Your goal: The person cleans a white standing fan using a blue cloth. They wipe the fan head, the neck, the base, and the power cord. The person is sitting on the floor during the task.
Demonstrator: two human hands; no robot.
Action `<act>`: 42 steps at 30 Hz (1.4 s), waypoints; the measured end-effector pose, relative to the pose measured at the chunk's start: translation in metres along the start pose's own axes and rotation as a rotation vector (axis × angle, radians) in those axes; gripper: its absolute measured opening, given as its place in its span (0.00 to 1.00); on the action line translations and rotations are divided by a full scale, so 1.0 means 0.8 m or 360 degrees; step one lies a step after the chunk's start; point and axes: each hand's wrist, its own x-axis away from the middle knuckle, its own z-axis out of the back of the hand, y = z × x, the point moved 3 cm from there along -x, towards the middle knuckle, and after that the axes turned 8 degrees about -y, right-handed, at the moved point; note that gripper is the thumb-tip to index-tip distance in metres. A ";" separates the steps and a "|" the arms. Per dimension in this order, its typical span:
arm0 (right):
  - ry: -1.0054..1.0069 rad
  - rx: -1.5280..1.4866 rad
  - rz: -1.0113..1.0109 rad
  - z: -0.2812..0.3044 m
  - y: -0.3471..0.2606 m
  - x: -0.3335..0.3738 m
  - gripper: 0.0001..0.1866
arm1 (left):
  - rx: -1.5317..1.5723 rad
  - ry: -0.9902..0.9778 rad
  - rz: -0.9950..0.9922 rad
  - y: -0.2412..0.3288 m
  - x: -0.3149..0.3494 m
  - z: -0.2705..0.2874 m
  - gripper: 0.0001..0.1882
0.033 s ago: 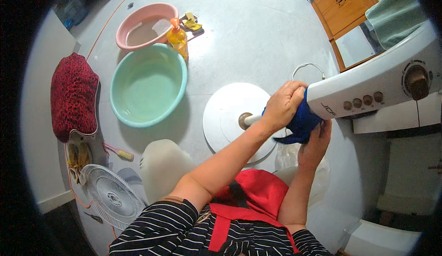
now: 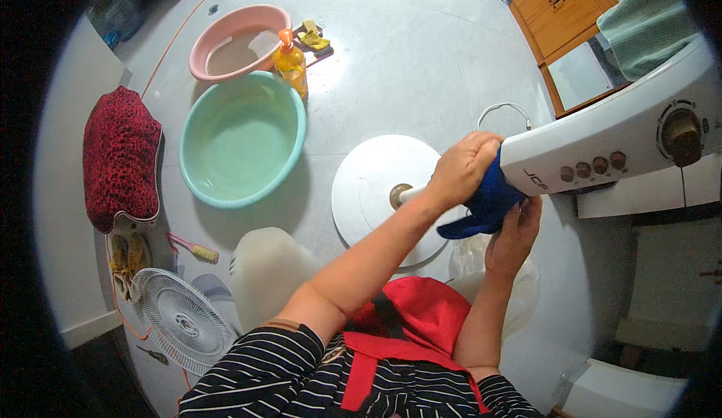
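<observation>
A standing fan's white control body (image 2: pixel 571 147), with a row of brown buttons and a brown dial, reaches in from the right. A blue cloth (image 2: pixel 489 203) is wrapped around its lower end. From above, my left hand (image 2: pixel 468 168) grips the cloth, fingers curled over the far side. Below it, my right hand (image 2: pixel 515 237) is closed on the cloth's underside, its fingertips partly hidden. One loose cloth end hangs toward the round white fan base (image 2: pixel 361 192), and a short white pole (image 2: pixel 410 194) rises from the base's brown collar.
At the left stand a green basin (image 2: pixel 194 158) with water, a pink basin (image 2: pixel 197 49) and an orange pump bottle (image 2: pixel 292 70). A fan grille (image 2: pixel 177 316), pink brush (image 2: pixel 197 251) and red patterned cushion (image 2: pixel 120 162) lie further left. A wooden cabinet (image 2: pixel 560 4) stands far right.
The cloth's loose end has swung slightly and looks wider. Both hands stay in nearly the same place on the cloth.
</observation>
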 end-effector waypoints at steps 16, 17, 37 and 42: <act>0.0148 -0.0720 -0.0149 -0.040 0.033 0.009 0.29 | 0.0026 0.0071 -0.0339 -0.004 -0.006 -0.009 0.17; 0.0151 -0.0710 -0.0143 -0.040 0.043 0.009 0.29 | -0.0072 0.0165 -0.0387 0.003 0.000 -0.012 0.17; -0.0151 -0.1321 -0.0760 -0.035 0.150 0.001 0.25 | -0.0691 0.0475 -0.0763 -0.069 0.049 -0.018 0.43; -0.0224 -0.1238 -0.0842 -0.042 0.199 0.007 0.27 | -0.0759 0.0418 -0.0637 -0.100 0.056 -0.009 0.43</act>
